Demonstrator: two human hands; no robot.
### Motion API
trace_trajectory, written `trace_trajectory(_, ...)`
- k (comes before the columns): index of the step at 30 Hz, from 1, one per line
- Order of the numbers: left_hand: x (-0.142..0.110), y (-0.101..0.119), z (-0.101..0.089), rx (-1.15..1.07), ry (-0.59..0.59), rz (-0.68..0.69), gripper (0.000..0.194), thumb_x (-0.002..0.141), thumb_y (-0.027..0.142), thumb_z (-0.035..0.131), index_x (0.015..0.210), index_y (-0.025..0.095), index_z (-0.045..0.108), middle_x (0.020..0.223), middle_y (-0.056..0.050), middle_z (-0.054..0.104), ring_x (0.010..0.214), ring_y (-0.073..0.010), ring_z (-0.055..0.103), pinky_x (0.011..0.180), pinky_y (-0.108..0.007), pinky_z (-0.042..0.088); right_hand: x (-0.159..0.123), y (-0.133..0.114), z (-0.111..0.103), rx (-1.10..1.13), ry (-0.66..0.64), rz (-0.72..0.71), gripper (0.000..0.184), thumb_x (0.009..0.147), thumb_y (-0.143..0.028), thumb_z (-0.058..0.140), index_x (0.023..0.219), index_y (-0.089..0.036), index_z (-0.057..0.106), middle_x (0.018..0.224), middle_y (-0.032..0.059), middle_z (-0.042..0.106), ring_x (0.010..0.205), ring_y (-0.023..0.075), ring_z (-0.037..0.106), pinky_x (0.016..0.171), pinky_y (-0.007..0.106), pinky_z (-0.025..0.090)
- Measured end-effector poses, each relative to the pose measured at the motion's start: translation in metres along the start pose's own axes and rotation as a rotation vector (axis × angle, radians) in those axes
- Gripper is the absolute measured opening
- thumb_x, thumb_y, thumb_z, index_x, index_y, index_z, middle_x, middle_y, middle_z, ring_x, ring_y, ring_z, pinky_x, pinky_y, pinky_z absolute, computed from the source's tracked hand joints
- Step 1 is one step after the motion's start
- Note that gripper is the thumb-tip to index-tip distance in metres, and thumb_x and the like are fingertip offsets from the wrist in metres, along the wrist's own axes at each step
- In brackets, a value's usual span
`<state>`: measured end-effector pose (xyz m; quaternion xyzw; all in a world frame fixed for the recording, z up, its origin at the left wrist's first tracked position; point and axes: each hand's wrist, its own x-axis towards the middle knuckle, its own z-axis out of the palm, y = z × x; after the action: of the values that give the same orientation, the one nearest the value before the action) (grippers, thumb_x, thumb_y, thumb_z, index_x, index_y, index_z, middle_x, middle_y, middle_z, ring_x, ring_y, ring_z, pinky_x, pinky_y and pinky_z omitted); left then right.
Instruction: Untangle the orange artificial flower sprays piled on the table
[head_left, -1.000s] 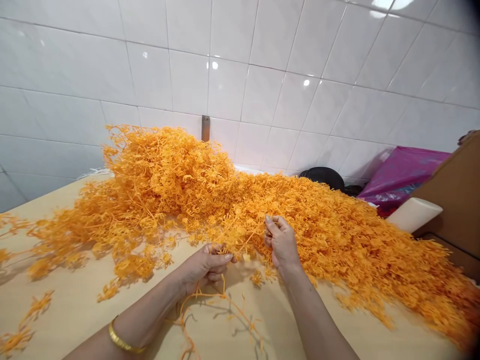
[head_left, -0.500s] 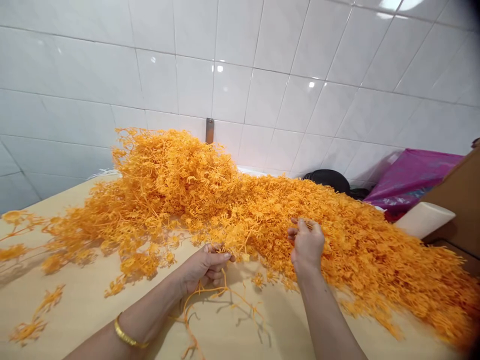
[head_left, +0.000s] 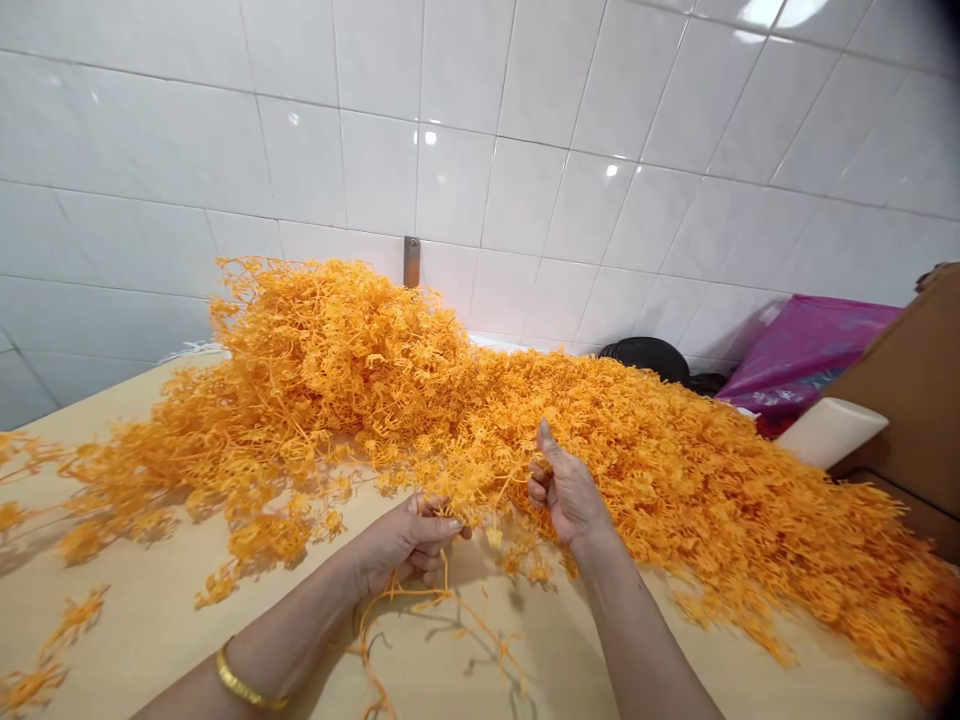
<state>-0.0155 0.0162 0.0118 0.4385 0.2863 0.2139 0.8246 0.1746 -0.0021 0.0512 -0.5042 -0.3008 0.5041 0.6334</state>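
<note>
Head view: the left hand (head_left: 420, 540) pinches an orange artificial flower stem (head_left: 444, 592), its bare branches hanging below the fingers; blossoms rise between the hands, before the orange flower pile (head_left: 360, 370). The right hand (head_left: 566, 490), loosely curled, thumb raised, is at the pile's near edge; its grip is unclear.

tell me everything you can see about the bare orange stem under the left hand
The orange stem is thin, smooth and plastic-looking, with a few narrow side branches ending in small stubs and no full blossoms on the part in view. It comes down from the left hand, whose closed fingers hide its top, and arches over the pale tabletop, casting shadows there. One branch slants right; a thicker one curves down out of the picture.
</note>
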Motion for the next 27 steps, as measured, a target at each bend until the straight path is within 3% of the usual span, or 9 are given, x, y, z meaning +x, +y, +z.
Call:
trace_trajectory(2, 0.0, 0.0, -0.001, 0.021, -0.02, 0.003, 0.021, 0.061, 0.029, 0.066, 0.069, 0.011, 0.057, 0.038, 0.011, 0.019, 0.035, 0.0, 0.011, 0.038, -0.018, 0.014, 0.001, 0.002, 0.001, 0.013, -0.025, 0.036, 0.037, 0.055, -0.044, 0.067, 0.064, -0.019, 0.041, 0.041, -0.0107, 0.029, 0.033, 0.0031, 0.026, 0.033, 0.016, 0.017)
trace_trajectory(5, 0.0, 0.0, -0.003, 0.058, -0.045, 0.011, 0.021, 0.062, 0.029, 0.066, 0.068, 0.011, 0.058, 0.039, 0.011, 0.02, 0.035, -0.0001, 0.011, 0.037, -0.019, 0.012, 0.004, 0.004, 0.0, 0.047, -0.006, -0.019, 0.034, 0.053, -0.036, 0.07, 0.063, -0.019, 0.042, 0.041, -0.0121, 0.024, 0.034, 0.0022, 0.022, 0.033, 0.015, 0.017)
trace_trajectory(9, -0.002, 0.002, -0.001, 0.078, -0.056, 0.004, 0.021, 0.063, 0.03, 0.065, 0.068, 0.012, 0.057, 0.039, 0.011, 0.019, 0.035, -0.0006, 0.011, 0.037, -0.019, 0.012, 0.008, 0.006, -0.002, 0.065, 0.061, -0.107, 0.03, 0.053, -0.033, 0.069, 0.062, -0.018, 0.045, 0.043, -0.0103, 0.031, 0.037, 0.0031, 0.029, 0.035, 0.016, 0.021)
trace_trajectory(17, -0.002, 0.0, 0.007, 0.033, 0.012, 0.002, 0.021, 0.066, 0.033, 0.062, 0.072, 0.015, 0.053, 0.039, 0.011, 0.017, 0.035, -0.0018, 0.011, 0.039, -0.02, 0.012, 0.007, 0.006, 0.003, 0.045, 0.345, -0.504, 0.02, 0.063, -0.033, 0.061, 0.061, -0.018, 0.048, 0.05, -0.0071, 0.039, 0.044, 0.0049, 0.034, 0.04, 0.018, 0.026)
trace_trajectory(27, -0.002, 0.001, 0.01, 0.039, -0.001, 0.015, 0.024, 0.066, 0.036, 0.062, 0.074, 0.016, 0.051, 0.038, 0.011, 0.018, 0.035, -0.0021, 0.012, 0.04, -0.02, 0.009, 0.002, 0.005, 0.011, 0.104, 0.439, -0.603, 0.019, 0.067, -0.032, 0.058, 0.061, -0.018, 0.047, 0.05, -0.0069, 0.039, 0.044, 0.0053, 0.036, 0.042, 0.019, 0.031)
